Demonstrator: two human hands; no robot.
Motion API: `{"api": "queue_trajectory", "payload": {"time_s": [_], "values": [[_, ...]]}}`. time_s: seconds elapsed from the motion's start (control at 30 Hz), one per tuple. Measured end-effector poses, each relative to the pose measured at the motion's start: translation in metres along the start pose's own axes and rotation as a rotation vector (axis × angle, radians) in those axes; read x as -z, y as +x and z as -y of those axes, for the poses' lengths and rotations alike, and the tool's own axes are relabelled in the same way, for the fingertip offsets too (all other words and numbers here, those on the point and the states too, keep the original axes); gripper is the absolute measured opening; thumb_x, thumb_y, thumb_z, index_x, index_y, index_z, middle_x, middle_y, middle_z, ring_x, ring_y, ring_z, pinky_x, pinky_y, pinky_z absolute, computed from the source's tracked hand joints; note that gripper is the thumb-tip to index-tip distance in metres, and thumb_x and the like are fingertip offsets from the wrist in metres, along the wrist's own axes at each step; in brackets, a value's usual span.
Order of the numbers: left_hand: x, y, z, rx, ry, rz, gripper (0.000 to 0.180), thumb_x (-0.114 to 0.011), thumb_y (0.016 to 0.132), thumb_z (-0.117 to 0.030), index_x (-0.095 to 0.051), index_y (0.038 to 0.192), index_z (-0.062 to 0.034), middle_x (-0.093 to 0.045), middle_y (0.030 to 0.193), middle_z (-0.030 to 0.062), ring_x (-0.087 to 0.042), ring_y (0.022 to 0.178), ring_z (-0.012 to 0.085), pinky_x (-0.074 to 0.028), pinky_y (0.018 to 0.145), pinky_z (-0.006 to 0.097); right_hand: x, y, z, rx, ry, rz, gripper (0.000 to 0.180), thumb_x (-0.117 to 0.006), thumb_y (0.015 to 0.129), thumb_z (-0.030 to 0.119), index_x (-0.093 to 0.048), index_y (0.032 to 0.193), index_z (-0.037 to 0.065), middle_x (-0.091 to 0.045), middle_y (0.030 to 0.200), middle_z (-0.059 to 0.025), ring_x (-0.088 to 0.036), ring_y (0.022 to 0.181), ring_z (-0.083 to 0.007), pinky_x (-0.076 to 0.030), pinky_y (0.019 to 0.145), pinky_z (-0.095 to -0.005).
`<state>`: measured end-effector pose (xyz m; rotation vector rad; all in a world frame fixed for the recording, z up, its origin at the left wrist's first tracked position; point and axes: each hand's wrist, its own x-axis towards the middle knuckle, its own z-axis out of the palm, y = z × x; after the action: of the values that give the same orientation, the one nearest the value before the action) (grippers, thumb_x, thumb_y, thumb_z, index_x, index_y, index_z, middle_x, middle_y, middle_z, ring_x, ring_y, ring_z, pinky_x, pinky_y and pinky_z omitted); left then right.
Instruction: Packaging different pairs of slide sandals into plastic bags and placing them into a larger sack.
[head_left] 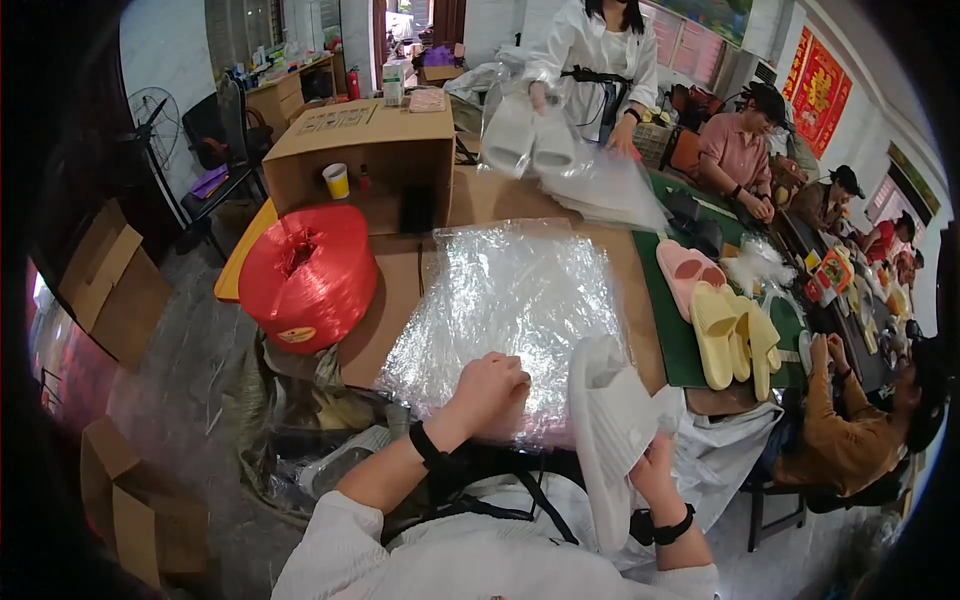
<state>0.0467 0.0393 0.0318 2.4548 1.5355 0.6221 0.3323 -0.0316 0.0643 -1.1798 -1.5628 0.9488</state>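
Observation:
My left hand (488, 392) rests on the near part of a stack of clear plastic bags (505, 290). Its fingers are curled in, and the fingertips are hidden, so what they pinch cannot be made out. Just right of the stack, my right hand (655, 470) grips white slippers (603, 440) at their lower right side. They stand on end, tilted, with a long sole edge and a ribbed strap facing up. How many slippers are in that hand is partly hidden.
A big red roll of plastic twine (308, 278) and an open cardboard box (360, 150) stand left. Pink slippers (688, 272) and yellow slippers (718, 335) lie on a green mat (680, 366) to the right. Across the table, a person holds bagged white slippers (530, 135). Others sit along the right.

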Motion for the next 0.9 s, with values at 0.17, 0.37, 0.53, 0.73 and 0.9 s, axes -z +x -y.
{"api": "queue_trajectory", "payload": {"time_s": [0.17,0.37,0.53,0.73,0.9], "values": [[0.011,0.015,0.005,0.082,-0.359,-0.311,0.014,-0.066,0.087,-0.02,-0.073,0.09,-0.0091,-0.071,0.099,0.007,-0.064,0.094,0.0296,-0.052,0.081,0.039,-0.005,-0.005,0.002,0.078,-0.207,0.432,0.025,-0.064,0.087,0.014,-0.066,0.105,-0.002,-0.069,0.092,-0.0217,-0.069,0.082,-0.0305,-0.053,0.073,-0.0357],[0.041,0.019,-0.004,0.09,-0.497,-0.294,0.016,-0.071,0.085,-0.017,-0.075,0.095,-0.0062,-0.072,0.102,0.0091,-0.066,0.092,0.0285,-0.053,0.081,0.036,-0.008,0.0,0.001,0.115,-0.657,0.347,0.034,-0.066,0.088,0.032,-0.059,0.08,-0.001,-0.064,0.075,-0.0194,-0.063,0.07,-0.0408,-0.049,0.062,-0.0475],[0.057,0.011,-0.02,-0.244,-0.176,-0.255,0.016,-0.069,0.084,-0.014,-0.075,0.098,-0.01,-0.07,0.11,0.0062,-0.063,0.1,0.027,-0.051,0.086,0.037,-0.021,0.009,-0.001,0.131,-0.731,0.294,0.034,-0.065,0.088,0.032,-0.058,0.079,-0.001,-0.063,0.07,-0.0204,-0.063,0.065,-0.0403,-0.05,0.061,-0.0489],[0.059,0.012,-0.011,-0.314,-0.233,-0.222,0.018,-0.07,0.081,-0.013,-0.075,0.098,-0.0099,-0.07,0.113,0.0046,-0.061,0.106,0.0276,-0.049,0.093,0.036,-0.036,0.019,0.0,0.171,-0.737,0.26,0.03,-0.066,0.086,0.028,-0.06,0.074,0.001,-0.063,0.068,-0.0204,-0.063,0.062,-0.0382,-0.051,0.058,-0.0467],[0.056,0.015,-0.011,-0.337,-0.28,-0.219,0.019,-0.071,0.081,-0.012,-0.075,0.1,-0.0101,-0.07,0.112,0.0054,-0.062,0.106,0.0268,-0.05,0.092,0.036,-0.047,0.037,-0.004,0.199,-0.76,0.148,0.028,-0.065,0.085,0.026,-0.06,0.076,0.0,-0.062,0.069,-0.0213,-0.063,0.065,-0.039,-0.051,0.061,-0.0469]]}}
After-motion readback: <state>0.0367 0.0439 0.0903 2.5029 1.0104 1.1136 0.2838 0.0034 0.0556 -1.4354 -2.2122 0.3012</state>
